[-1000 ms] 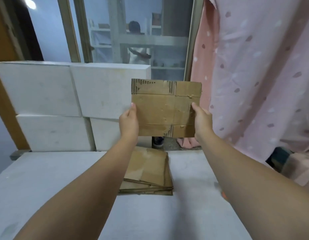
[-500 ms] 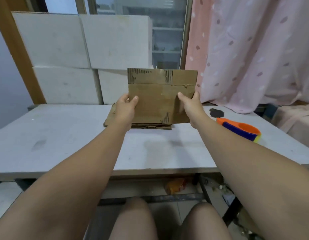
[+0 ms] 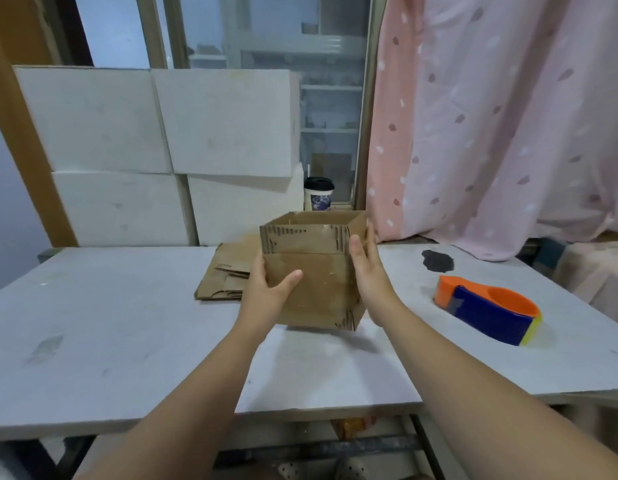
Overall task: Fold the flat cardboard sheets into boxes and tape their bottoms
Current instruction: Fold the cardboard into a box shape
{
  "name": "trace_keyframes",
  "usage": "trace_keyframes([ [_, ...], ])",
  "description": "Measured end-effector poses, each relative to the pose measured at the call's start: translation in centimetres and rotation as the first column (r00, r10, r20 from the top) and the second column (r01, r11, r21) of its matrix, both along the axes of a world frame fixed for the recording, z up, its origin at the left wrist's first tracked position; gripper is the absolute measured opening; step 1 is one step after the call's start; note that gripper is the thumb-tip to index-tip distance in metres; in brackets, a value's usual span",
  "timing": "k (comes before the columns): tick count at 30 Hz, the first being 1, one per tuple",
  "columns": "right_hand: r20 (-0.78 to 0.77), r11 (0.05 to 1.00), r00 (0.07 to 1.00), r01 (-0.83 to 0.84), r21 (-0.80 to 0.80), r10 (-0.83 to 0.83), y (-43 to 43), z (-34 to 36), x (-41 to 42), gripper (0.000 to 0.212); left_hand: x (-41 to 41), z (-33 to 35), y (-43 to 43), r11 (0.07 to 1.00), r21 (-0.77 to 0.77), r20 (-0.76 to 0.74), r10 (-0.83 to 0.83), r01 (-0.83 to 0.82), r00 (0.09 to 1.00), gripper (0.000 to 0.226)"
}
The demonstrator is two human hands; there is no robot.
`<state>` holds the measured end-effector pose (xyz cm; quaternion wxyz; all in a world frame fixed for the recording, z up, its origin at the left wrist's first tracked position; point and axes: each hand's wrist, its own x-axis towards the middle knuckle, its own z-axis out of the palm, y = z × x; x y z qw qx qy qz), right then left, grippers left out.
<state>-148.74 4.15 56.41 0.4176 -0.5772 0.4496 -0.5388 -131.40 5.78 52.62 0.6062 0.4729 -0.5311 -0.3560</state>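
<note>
Over the white tabletop (image 3: 127, 323), before the stack of flat cardboard sheets (image 3: 227, 275), a brown cardboard box (image 3: 314, 282) opened square is gripped by the left hand (image 3: 266, 296) and pressed by the flat-fingered right hand (image 3: 368, 271); folding its bottom flaps is judged next, then the orange-and-blue tape dispenser (image 3: 487, 310).

A small makeshift packing room, domestic in feel. The scuffed white table (image 3: 92, 323) serves as workbench: on it lie a stack of flat cardboard sheets (image 3: 227, 271) and an orange-and-blue tape dispenser (image 3: 487, 310). Behind the table stand stacked white foam blocks (image 3: 92, 123) and a lidded cup (image 3: 318, 195) — and, past its right end, a pink spotted curtain (image 3: 491, 116) beside a window (image 3: 328, 98).
</note>
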Motion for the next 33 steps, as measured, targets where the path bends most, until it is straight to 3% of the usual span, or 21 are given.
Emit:
trace_keyframes([
  [4,-0.010,0.997,0.999,-0.044,-0.056,0.044,-0.7,-1.7,-0.4,0.110,-1.0,-0.8,-0.3,0.999,0.036,-0.088,0.024,-0.021,0.996,0.081],
  [6,-0.007,0.993,0.999,-0.052,-0.106,0.051,-0.7,-2.5,-0.8,0.102,-1.5,-0.7,0.1,0.997,-0.063,-0.087,0.039,-0.045,0.995,0.069],
  [10,-0.005,0.980,0.999,-0.052,-0.191,0.052,-0.7,-3.1,-1.4,0.071,-2.4,0.1,1.3,0.970,-0.239,0.120,0.074,-0.044,0.990,0.047],
  [13,0.008,0.985,0.996,-0.081,-0.154,0.084,-0.6,-3.0,-1.6,0.059,-2.0,0.0,1.3,0.961,-0.274,0.226,0.091,-0.026,0.970,0.055],
  [15,-0.005,0.986,0.994,-0.108,-0.126,0.108,-0.5,-2.7,-1.6,0.068,-1.6,-0.2,1.1,0.972,-0.233,0.266,0.095,-0.032,0.959,0.068],
  [17,-0.015,0.986,0.990,-0.138,-0.096,0.138,-0.4,-2.6,-1.6,0.081,-1.5,-0.1,1.2,0.973,-0.227,0.307,0.103,-0.032,0.946,0.061],
  [19,-0.012,0.988,0.991,-0.131,-0.084,0.131,-0.4,-2.6,-1.7,0.090,-1.7,-0.2,1.3,0.971,-0.236,0.283,0.112,-0.044,0.953,0.043],
  [21,0.003,0.992,0.995,-0.095,-0.078,0.096,-0.4,-2.8,-1.7,0.092,-1.9,-0.3,1.5,0.974,-0.215,0.222,0.119,-0.070,0.968,0.049],
  [23,0.026,0.996,0.998,-0.058,-0.066,0.060,-0.4,-3.0,-1.7,0.075,-2.1,-0.5,1.5,0.973,-0.197,0.230,0.165,-0.120,0.959,0.054],
  [26,0.059,0.997,0.997,-0.040,-0.063,0.044,-0.4,-3.4,-1.5,0.061,-2.5,-0.4,1.3,0.948,-0.209,0.254,0.289,-0.239,0.923,0.042],
  [30,0.128,0.994,0.992,-0.009,-0.108,0.023,-0.4,-3.7,-1.0,0.030,-3.1,-0.2,1.4,0.950,-0.202,0.132,0.268,-0.239,0.954,0.036],
  [33,0.204,0.996,0.979,0.020,-0.087,-0.002,-0.4,-4.0,-0.7,0.034,-3.3,0.0,1.3,0.956,-0.197,0.057,0.233,-0.217,0.971,0.027],
])
